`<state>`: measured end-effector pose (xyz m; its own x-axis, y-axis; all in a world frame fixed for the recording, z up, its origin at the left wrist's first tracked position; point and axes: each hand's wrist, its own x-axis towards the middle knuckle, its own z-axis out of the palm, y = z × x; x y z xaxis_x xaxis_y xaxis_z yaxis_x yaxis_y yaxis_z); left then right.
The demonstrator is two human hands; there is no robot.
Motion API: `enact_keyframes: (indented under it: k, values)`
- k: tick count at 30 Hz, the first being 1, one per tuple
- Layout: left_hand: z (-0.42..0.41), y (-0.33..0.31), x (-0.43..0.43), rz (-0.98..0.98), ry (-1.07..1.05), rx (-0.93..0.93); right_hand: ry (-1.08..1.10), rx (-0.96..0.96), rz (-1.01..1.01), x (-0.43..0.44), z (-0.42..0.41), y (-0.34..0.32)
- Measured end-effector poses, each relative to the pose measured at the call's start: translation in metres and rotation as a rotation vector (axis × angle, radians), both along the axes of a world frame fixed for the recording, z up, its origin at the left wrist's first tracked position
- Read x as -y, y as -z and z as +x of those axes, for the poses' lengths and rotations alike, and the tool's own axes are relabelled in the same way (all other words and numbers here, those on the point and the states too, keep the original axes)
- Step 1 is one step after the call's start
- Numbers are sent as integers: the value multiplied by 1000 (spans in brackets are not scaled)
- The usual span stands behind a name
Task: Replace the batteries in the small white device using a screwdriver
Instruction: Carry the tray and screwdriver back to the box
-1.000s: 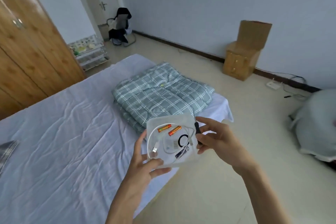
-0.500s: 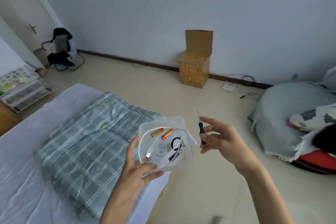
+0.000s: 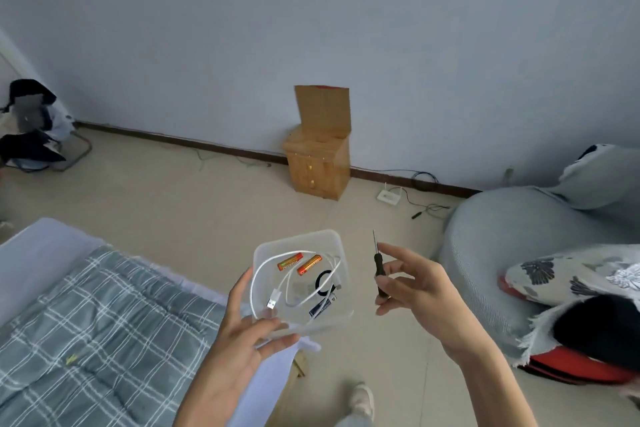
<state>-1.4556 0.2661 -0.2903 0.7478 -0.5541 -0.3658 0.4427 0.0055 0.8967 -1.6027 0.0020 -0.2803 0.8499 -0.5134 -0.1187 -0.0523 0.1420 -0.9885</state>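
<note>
Two hands over the floor by the bed, one with a tub of parts, one with a tool.

The left hand (image 3: 242, 333) grips the near corner of a clear plastic tub (image 3: 301, 238), thumb over the rim and fingers curled beneath; the right hand (image 3: 415, 291) pinches the black handle of a small screwdriver (image 3: 379, 270), which is upright with its tip up, just right of the tub and apart from it. In the tub lie two orange batteries (image 3: 290, 261) side by side, a coiled white cable (image 3: 273, 302), a black ring (image 3: 323, 282), a dark battery (image 3: 322, 305) and, faintly visible under the cable, the small white device (image 3: 301, 288). A bed (image 3: 41, 253) with a folded plaid quilt (image 3: 86, 322) lies to the left, a grey beanbag (image 3: 502, 253) to the right. Against the far wall stands a wooden cabinet (image 3: 317, 170) with a cardboard sheet (image 3: 323, 111) on top.
</note>
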Motion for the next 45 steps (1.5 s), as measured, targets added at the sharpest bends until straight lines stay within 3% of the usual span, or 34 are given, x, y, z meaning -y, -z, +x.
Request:
enact_keyframes:
  k: [8,16,24,33,41,45]
  values:
    - [114,20,152,-13,2,-13,11,-22,-53,143,115,9]
    - [236,1,291,-16,17,28,-21,14,-43,262,241,-17]
    - [334,6,376,34,-29,-3,-63,-27,-31,364,353,-1]
    - [474,-3,467,7,-184,32,-252,106,-28,471,550,-22]
    - [584,-12,510,8,-320,8,-394,96,-10,511,667,-17]
    - [648,-2,522,14,-335,-13,-352,41,37,526,730,-11]
